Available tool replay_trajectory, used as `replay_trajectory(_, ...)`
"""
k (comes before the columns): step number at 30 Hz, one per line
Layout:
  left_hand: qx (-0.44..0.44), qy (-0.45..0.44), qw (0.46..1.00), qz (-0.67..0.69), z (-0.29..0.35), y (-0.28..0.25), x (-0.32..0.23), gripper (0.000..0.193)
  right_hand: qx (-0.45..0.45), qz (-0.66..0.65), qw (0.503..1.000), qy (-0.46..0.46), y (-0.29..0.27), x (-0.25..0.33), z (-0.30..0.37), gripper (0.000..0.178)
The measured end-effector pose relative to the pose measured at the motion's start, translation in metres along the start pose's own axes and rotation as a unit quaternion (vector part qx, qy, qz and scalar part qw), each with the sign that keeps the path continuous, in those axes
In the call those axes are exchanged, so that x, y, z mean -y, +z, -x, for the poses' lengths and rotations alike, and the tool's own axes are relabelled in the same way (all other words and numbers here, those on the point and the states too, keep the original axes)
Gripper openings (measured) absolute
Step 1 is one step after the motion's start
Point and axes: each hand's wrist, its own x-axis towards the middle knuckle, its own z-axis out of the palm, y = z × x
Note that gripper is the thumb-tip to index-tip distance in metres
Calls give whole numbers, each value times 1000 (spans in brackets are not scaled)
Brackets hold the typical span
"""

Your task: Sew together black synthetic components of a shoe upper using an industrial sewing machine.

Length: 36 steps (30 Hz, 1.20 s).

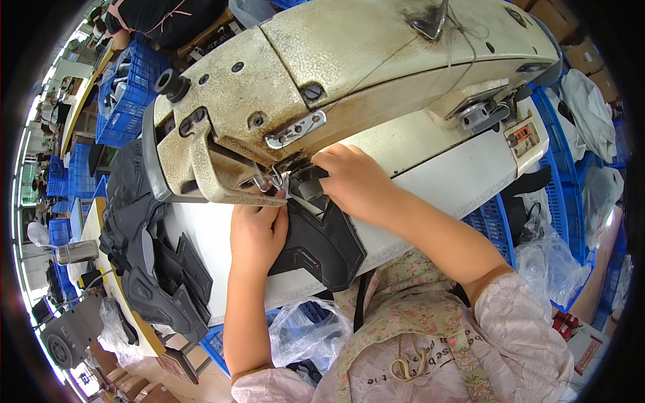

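A black padded fabric piece (322, 252) with a small light-and-red print lies on the white bed of a sewing machine (349, 74), its far end under the needle area. My left hand (259, 235) is closed on its left edge, the fingertips partly hidden behind the machine's front guard. To the right of the needle, my right hand (353, 181) is bent in a pinch on the piece's upturned dark end (308, 185). A pale V-shaped gap shows between the two parts of the piece.
More black padded pieces (144, 262) are heaped left of the machine. Blue crates (131, 94) stand at far left, with others at right beside clear plastic bags (551, 265). A thread runs along the machine's arm. Another person (161, 17) is at the top left.
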Motion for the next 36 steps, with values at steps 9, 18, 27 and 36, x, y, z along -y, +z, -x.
replay_trajectory(9,12,-14,999,-47,1,4,-9,15,22,-19,999,33,4,2,-4,21)
replay_trajectory(18,-15,-51,997,-49,4,15,-12,16,38,-50,997,51,10,-13,-14,21)
replay_trajectory(27,-37,-40,997,-56,5,21,-12,20,38,-64,996,57,2,-16,-27,27)
replay_trajectory(36,-37,-61,996,-53,1,24,-6,26,42,-40,996,67,3,-20,-30,20)
